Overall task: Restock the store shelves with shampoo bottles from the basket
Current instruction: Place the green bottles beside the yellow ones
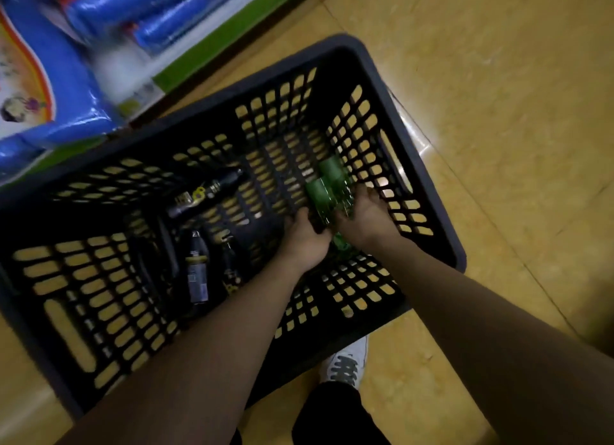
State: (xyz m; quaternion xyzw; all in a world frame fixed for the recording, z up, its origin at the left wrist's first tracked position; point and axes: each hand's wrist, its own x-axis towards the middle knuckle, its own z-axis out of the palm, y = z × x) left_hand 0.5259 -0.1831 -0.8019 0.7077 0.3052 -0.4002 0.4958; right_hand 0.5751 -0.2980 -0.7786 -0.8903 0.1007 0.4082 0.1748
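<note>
Left hand (305, 242) and right hand (362, 218), fingers curled round clustered green bottles (327, 185) low against right wall of basket (382, 66) on floor (498, 79); dark bottles (199, 272) loose on basket bottom, further left; shelf (199, 56) beyond

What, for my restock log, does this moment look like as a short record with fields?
left hand: grips the green bottles from their left
right hand: grips the same bottles from their right
green bottles: green-capped cluster, low in the basket's right end
dark bottles: several lying on the basket floor, untouched
basket: dark slotted plastic, on the floor
shelf: green-edged, holding blue packs, beyond the basket
</note>
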